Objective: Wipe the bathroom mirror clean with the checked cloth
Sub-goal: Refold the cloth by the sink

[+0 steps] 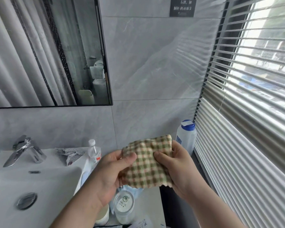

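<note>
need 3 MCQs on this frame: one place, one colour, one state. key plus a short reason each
1. Where does the blue-capped bottle stand?
A) in the basin
B) left of the tap
C) in the corner by the window blinds

2. The checked cloth is mainly:
A) green and cream
B) blue and white
C) black and red

3. How is the cloth placed against the mirror?
A) pressed flat on it
B) pinched by the left hand and right hand, below it
C) hanging from its frame

Key:
1 C, it stands right beside the blinds.
2 A, green checks on cream, with faint pink lines.
3 B, both thumbs lie on the cloth, well below the mirror.
</note>
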Demonstrator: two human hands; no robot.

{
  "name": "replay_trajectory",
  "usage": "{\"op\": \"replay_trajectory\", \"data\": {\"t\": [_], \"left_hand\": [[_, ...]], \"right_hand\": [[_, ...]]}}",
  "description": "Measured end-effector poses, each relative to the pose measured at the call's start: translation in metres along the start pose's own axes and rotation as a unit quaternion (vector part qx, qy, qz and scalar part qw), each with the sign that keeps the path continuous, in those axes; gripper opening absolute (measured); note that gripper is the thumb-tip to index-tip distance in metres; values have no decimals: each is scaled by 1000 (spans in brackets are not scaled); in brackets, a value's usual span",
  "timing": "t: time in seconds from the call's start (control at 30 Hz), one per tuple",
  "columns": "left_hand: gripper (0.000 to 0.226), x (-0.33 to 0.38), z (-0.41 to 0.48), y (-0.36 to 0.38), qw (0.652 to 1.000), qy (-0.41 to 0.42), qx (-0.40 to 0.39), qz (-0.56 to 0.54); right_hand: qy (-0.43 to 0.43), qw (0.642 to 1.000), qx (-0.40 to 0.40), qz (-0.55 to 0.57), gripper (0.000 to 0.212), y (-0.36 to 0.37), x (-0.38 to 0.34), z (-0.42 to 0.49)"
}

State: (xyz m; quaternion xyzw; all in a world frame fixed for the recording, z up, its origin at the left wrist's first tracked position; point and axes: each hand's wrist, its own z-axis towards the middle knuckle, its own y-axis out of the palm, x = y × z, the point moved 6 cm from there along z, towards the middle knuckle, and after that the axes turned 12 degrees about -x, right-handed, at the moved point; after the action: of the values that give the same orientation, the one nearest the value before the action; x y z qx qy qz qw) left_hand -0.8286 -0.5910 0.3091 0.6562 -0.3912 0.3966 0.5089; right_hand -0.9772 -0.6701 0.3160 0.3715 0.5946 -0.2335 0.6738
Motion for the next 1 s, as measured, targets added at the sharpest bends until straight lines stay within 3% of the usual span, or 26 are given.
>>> {"op": "replay_trajectory", "data": {"t": [0.13, 0.3, 0.37, 0.43, 0.5, 0.63, 0.73, 0.83, 0.9, 1.0], "left_hand": [[21, 5, 0, 0, 998, 41, 31, 26], [23, 2, 3, -1, 995, 76, -4, -57], [21, 0, 1, -4, 995, 84, -13, -60], [10, 2, 0, -7, 993, 110, -20, -43], [24, 8, -2, -11, 988, 143, -34, 49], [32, 15, -4, -18, 954, 156, -53, 250], [35, 18, -6, -24, 944, 142, -37, 296], [49, 13, -4, -8, 896, 82, -61, 432], [43, 10, -6, 4, 887, 64, -85, 448], [30, 14, -9, 5, 931, 88, -50, 351]], "right_hand": [[-9, 998, -42, 42, 22, 2, -2, -1], [-31, 988, -59, 139, 47, 6, -5, -1], [-33, 982, -54, 180, 37, 4, -3, -1], [-23, 977, -62, 203, 12, 1, -4, -1], [-23, 984, -73, 161, 17, -1, -5, -1], [-64, 994, -63, -55, 14, -3, -8, -1], [-83, 986, -105, -104, 33, 5, -18, -5], [-98, 974, -150, -139, 32, 17, -30, -5], [-107, 969, -162, -152, 31, 21, -33, -4], [-119, 977, -160, -82, 31, 20, -32, -1]]}}
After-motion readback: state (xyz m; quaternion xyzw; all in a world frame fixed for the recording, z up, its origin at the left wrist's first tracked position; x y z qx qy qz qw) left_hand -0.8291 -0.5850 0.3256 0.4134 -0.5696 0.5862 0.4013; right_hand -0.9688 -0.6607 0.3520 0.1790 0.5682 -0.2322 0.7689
